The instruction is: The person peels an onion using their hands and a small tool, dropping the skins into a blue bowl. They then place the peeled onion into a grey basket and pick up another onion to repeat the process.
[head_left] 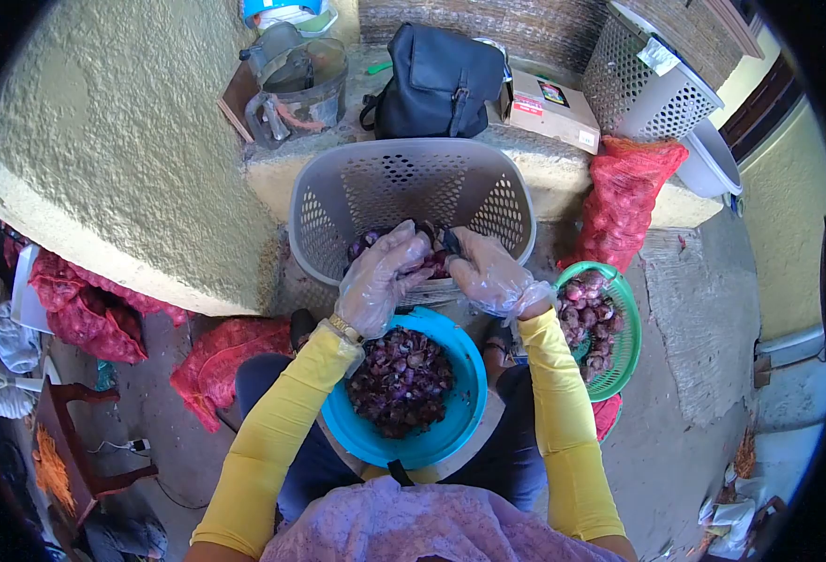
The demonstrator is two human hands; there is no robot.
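Note:
My left hand [386,276], in a clear plastic glove, curls its fingers around what looks like a red onion, mostly hidden by the glove. Close beside it, my right hand [490,272], gloved too, grips a small dark-handled tool [449,242]; its working end cannot be made out. Both hands are over the near side of a grey perforated basket [413,155], where red onions [361,245] lie at the bottom. Between my legs stands a blue basin [474,393] holding a heap of dark onion skins and pieces [401,379].
A green basket [630,328] of red onions stands at my right. Red mesh sacks [628,201] [230,361] lie on both sides. On the ledge ahead are a black backpack [436,84], a cardboard box [553,108], a bucket [300,84] and a tall perforated basket [642,80].

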